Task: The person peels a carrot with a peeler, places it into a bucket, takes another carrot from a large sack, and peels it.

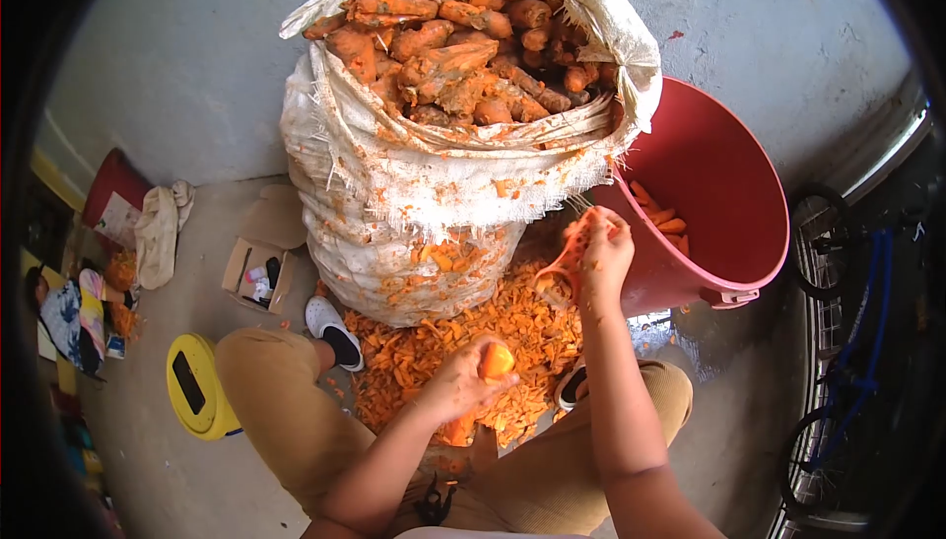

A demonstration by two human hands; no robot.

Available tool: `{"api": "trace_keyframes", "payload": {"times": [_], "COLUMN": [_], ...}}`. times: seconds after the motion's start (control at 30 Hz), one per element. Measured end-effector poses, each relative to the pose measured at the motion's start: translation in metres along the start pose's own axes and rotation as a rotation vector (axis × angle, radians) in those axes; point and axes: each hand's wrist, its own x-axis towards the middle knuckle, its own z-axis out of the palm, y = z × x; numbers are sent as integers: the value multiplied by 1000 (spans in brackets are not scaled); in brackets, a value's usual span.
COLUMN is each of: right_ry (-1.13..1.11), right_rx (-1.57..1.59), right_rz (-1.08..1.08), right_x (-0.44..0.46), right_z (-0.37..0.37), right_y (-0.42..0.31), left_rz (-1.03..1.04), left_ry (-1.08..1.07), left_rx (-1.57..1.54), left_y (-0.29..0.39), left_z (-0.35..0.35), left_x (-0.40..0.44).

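Note:
My left hand (461, 381) is closed around a peeled carrot (497, 361), whose bright orange end points up. Its fingers wrap the sides, and the rest of the carrot is partly hidden. Farther up and right, my right hand (604, 253) is closed on a reddish-orange thing (564, 271) with a thin, loop-like lower part; its kind I cannot make out. This hand is beside the red bucket (724, 278), near the sack's lower right side. Below both hands lies a heap of orange peelings (394, 362) on the floor between the feet.
A large white woven sack (394, 184) full of unpeeled carrots (434, 56) stands ahead against the wall. Several peeled carrots (662, 218) lie inside the bucket. To the left are an open cardboard box (258, 278) and a yellow scale-like device (202, 386). A bicycle (867, 342) stands at right.

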Motion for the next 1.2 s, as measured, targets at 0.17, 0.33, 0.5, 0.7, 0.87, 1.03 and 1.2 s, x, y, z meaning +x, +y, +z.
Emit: {"api": "trace_keyframes", "payload": {"times": [0.17,0.33,0.5,0.7,0.87,1.03,1.2], "right_ry": [-277,-233,-15,-162,-132,-156,-166], "right_rx": [37,-430,-189,-221,-460,-331,-184], "right_rz": [30,-278,-285,-323,-606,-362,-258], "right_x": [-52,-66,-12,-16,-25,-25,-20], "right_z": [23,18,2,5,1,0,-6], "right_y": [3,5,11,1,-11,-2,2], "left_rz": [40,136,51,-31,-115,-130,-85], "left_ry": [55,61,31,111,-76,-143,-188], "left_rx": [-72,-159,72,-161,-536,-682,-766], "left_y": [1,-3,-5,9,-4,-2,-3], "left_z": [-5,2,3,-3,-15,-15,-17], "left_x": [9,13,5,10,15,14,14]}}
